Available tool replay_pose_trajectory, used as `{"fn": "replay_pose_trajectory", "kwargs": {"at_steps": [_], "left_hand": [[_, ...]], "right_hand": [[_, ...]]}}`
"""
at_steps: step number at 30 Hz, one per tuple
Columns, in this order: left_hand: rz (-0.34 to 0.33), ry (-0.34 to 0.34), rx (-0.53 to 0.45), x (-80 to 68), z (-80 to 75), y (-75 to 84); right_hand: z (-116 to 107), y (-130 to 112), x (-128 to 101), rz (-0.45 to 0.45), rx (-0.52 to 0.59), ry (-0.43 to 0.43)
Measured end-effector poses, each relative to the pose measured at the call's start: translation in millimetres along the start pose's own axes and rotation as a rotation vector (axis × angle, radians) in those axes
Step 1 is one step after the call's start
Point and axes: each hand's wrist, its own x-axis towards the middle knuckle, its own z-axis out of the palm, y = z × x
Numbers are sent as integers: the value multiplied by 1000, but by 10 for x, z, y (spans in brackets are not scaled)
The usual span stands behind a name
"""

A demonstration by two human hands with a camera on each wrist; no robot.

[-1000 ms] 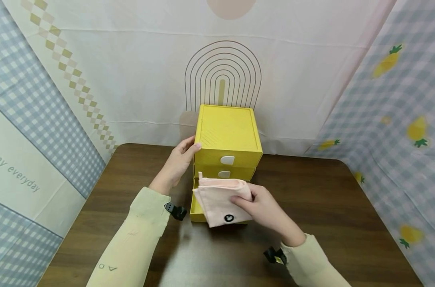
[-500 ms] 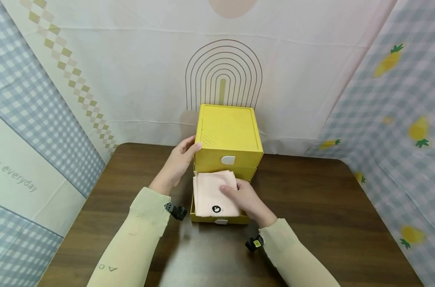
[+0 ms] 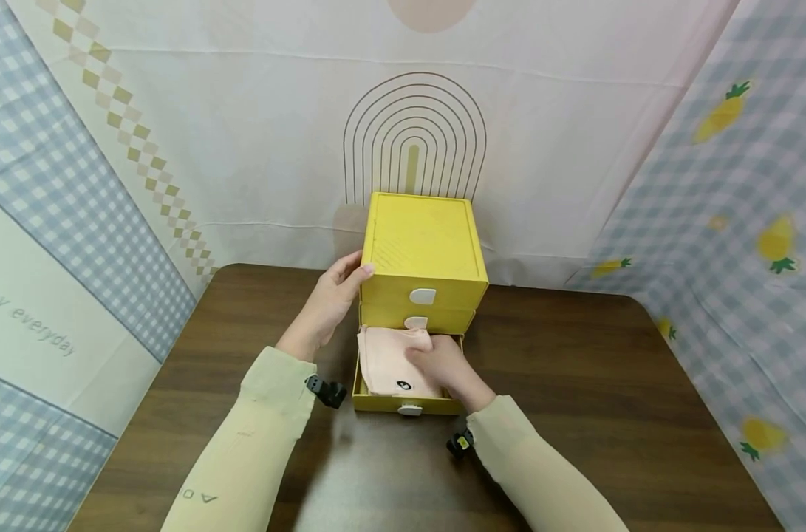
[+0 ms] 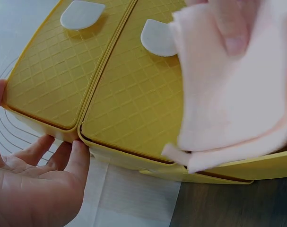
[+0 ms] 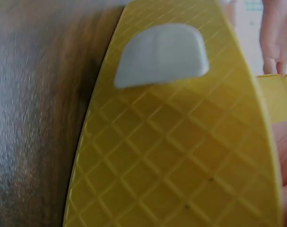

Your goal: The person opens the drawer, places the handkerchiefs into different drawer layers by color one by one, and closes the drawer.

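Note:
A yellow drawer cabinet (image 3: 422, 236) stands at the back of the table, its bottom drawer (image 3: 376, 403) pulled out towards me. My left hand (image 3: 329, 299) rests at the cabinet's left side, thumb at the upper front corner; in the left wrist view its fingertips (image 4: 79, 149) press the side wall. A folded pink towel (image 3: 388, 358) with a small black emblem is held by my right hand (image 3: 448, 366), thumb on top and the other fingers hidden. The towel lies within the drawer's outline. The right wrist view is filled by the drawer front and its white handle (image 5: 162, 56).
Two upper drawers with white handles (image 3: 422, 296) are closed above the pulled-out one. The dark wooden table (image 3: 575, 414) extends on both sides. Behind it hangs a pale cloth backdrop (image 3: 263, 148), with checked cloth at left and right.
My right hand has brought the towel left and then down into the bottom drawer, uncovering the drawer's front and handle. The left hand has stayed at the cabinet's side.

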Motion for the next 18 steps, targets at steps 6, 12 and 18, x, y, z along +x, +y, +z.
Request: {"fn": "replay_pose_trajectory", "kwargs": {"at_steps": [6, 12, 18], "left_hand": [[-3, -5, 4, -13, 4, -1], [0, -10, 2, -22, 8, 5], [-1, -4, 7, -20, 12, 11]], "right_hand": [[13, 108, 72, 11, -163, 4], [-15, 67, 11, 4, -238, 0], [-38, -13, -73, -23, -269, 34]]}}
